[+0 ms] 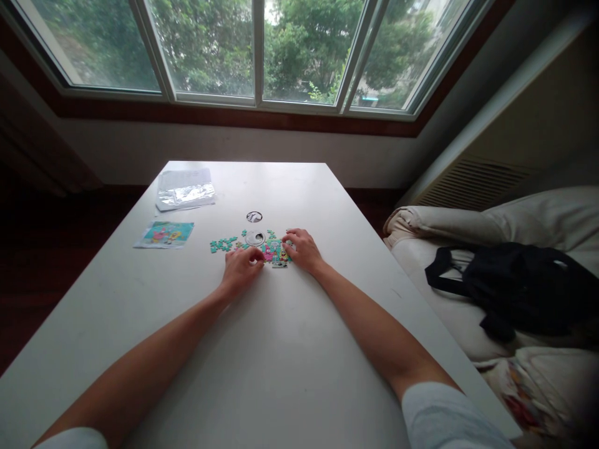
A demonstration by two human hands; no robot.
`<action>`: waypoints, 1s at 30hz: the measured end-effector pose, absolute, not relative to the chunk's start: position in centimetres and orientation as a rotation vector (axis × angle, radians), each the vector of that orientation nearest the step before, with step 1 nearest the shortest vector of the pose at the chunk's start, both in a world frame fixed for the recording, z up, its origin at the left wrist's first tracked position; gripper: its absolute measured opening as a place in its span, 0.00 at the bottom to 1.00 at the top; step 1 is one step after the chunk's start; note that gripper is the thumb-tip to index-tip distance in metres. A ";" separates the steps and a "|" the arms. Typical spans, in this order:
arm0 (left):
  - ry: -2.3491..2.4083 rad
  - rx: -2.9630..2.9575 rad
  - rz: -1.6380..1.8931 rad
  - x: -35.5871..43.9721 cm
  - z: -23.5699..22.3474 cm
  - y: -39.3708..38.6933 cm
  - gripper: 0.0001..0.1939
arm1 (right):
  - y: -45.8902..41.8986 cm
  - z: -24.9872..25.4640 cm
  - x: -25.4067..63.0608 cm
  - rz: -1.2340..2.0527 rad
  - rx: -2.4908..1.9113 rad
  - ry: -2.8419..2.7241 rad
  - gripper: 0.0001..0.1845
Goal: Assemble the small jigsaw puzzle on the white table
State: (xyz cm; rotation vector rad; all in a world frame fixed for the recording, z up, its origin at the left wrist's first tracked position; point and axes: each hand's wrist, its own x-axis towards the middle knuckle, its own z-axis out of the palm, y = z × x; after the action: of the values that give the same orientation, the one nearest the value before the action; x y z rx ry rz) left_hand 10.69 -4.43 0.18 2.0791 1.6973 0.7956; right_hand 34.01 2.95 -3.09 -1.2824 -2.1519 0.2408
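A partly joined jigsaw puzzle (275, 251) with a colourful cartoon picture lies flat on the white table. At its left edge is my left hand (243, 268), thumb and fingertips curled together in a pinch; whatever is between them is too small to make out. My right hand (303, 249) rests at the puzzle's right edge, fingers apart and fingertips touching it. Loose green puzzle pieces (223, 244) are scattered left of the puzzle. Just behind my left hand sits a round, shiny disc-like object (255, 238).
A second round object (254, 216) lies farther back. On the left are a small cartoon picture sheet (166, 235) and a clear plastic bag (185, 189). Right of the white table (262, 362), a black bag or garment (519, 287) lies on a pale sofa (421, 249). Windows stand beyond.
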 end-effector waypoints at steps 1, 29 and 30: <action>1.701 2.097 0.788 10.6 0.1 -4.5 0.06 | 2.9 -3.1 34.0 0.242 -1.283 -2.153 0.08; 1.669 2.269 0.731 10.1 -0.3 -4.3 0.07 | 3.0 -3.0 34.1 0.246 -1.292 -2.165 0.09; 1.666 2.274 0.726 10.1 -0.3 -4.3 0.07 | 2.9 -3.0 34.1 0.246 -1.294 -2.165 0.09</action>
State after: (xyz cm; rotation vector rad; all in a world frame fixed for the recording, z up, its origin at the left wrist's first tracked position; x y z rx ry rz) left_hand 10.07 -4.31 -0.33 2.2736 1.6664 0.7263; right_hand 34.07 2.95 -3.03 -1.2937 -2.1648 0.2459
